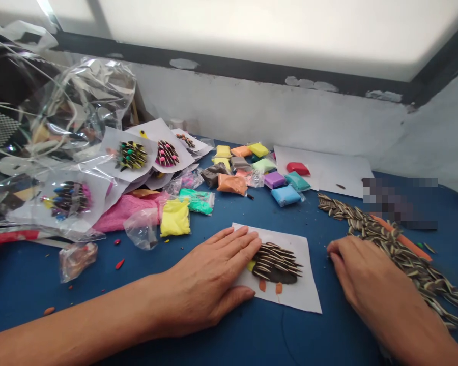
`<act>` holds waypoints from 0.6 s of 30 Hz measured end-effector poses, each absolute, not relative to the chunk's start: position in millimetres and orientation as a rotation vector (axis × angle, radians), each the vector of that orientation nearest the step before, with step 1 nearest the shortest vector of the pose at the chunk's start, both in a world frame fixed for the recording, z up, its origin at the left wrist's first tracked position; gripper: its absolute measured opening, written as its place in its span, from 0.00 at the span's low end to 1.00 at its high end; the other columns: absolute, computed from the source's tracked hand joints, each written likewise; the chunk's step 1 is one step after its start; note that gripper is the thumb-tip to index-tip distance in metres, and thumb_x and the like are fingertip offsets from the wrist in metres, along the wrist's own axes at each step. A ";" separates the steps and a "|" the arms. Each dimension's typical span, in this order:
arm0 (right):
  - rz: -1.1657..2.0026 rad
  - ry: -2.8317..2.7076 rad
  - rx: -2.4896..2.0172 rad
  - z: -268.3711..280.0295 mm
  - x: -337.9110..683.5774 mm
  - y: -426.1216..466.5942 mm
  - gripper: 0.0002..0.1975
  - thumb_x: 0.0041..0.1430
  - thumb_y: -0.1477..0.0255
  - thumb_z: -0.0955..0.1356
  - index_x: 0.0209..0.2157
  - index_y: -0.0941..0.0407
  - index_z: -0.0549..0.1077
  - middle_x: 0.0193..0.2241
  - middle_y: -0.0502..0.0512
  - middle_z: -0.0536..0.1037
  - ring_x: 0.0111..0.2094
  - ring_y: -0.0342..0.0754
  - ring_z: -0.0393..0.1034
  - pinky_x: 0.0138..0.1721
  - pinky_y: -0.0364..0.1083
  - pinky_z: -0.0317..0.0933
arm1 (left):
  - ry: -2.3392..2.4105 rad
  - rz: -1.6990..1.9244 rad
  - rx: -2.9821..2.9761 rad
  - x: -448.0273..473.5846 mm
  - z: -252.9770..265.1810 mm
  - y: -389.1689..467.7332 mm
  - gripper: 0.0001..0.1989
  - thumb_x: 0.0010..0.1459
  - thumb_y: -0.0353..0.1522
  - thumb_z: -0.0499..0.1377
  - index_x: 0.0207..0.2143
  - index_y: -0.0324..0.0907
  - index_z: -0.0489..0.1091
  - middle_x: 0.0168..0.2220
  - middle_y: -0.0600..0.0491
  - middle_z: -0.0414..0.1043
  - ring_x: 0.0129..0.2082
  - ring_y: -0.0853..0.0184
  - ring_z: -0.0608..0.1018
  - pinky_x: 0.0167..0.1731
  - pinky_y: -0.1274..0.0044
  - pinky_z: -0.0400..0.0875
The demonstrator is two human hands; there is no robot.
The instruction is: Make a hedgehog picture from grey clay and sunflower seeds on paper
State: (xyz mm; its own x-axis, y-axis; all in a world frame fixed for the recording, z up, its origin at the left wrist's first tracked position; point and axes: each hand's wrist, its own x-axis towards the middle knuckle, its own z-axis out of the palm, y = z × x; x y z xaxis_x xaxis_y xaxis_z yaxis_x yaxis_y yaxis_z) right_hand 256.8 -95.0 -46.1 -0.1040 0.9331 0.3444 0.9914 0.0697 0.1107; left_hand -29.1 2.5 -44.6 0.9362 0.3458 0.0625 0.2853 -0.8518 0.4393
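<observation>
My left hand lies flat, fingers stretched out, over the left side of a white paper sheet. On that sheet is a hedgehog figure in dark clay, its back covered in rows of striped sunflower seeds. Two orange clay feet show below it, and a bit of yellow clay is partly under my fingers. To the right of the sheet, my right hand has thumb and index finger pinched together; whatever is between them is too small to make out. It is beside a long heap of loose sunflower seeds.
Several coloured clay packets lie at the back middle. Finished seed figures on paper and clear plastic bags crowd the left. An orange stick rests among the seeds. Another white sheet lies by the wall.
</observation>
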 end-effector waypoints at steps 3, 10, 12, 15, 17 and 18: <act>-0.516 -2.145 -1.972 -39.3 258.3 -96.6 0.16 0.69 0.69 0.56 0.34 0.57 0.70 0.29 0.57 0.75 0.32 0.52 0.72 0.35 0.52 0.64 | 0.454 0.186 2.668 -29.7 -44.8 2.2 0.32 0.69 0.40 0.50 0.69 0.33 0.48 0.70 0.41 0.47 0.70 0.55 0.49 0.68 0.62 0.45; -0.521 -2.222 -1.881 -21.8 264.5 -101.2 0.15 0.68 0.63 0.59 0.35 0.52 0.75 0.32 0.52 0.79 0.31 0.47 0.76 0.31 0.46 0.67 | 0.444 0.212 2.652 -29.4 -44.8 3.0 0.32 0.68 0.38 0.52 0.69 0.31 0.48 0.69 0.39 0.48 0.70 0.53 0.50 0.68 0.60 0.46; -0.501 -2.266 -1.875 -25.2 263.3 -100.3 0.15 0.68 0.65 0.59 0.35 0.53 0.75 0.31 0.52 0.79 0.31 0.48 0.76 0.31 0.47 0.68 | 0.440 0.241 2.640 -29.7 -46.1 3.0 0.32 0.68 0.38 0.53 0.69 0.32 0.48 0.69 0.40 0.48 0.70 0.53 0.50 0.68 0.61 0.45; -0.492 -2.276 -1.894 -32.0 261.7 -97.7 0.15 0.66 0.68 0.59 0.31 0.54 0.74 0.28 0.54 0.77 0.28 0.50 0.74 0.29 0.49 0.67 | 0.436 0.261 2.632 -29.9 -47.8 2.8 0.32 0.68 0.37 0.53 0.69 0.34 0.48 0.69 0.40 0.49 0.70 0.54 0.51 0.68 0.62 0.46; -0.499 -2.262 -1.898 -34.3 261.7 -95.9 0.15 0.66 0.69 0.58 0.30 0.54 0.73 0.26 0.55 0.76 0.27 0.51 0.73 0.29 0.50 0.67 | 0.437 0.259 2.637 -29.9 -48.5 2.6 0.32 0.68 0.38 0.53 0.69 0.34 0.48 0.69 0.40 0.49 0.70 0.54 0.51 0.68 0.62 0.46; -0.508 -2.248 -1.903 -34.3 261.8 -95.2 0.16 0.66 0.69 0.58 0.29 0.55 0.72 0.26 0.55 0.75 0.27 0.51 0.73 0.29 0.50 0.67 | 0.438 0.258 2.640 -29.9 -48.7 2.6 0.32 0.68 0.38 0.53 0.69 0.34 0.48 0.69 0.40 0.48 0.70 0.53 0.51 0.68 0.62 0.46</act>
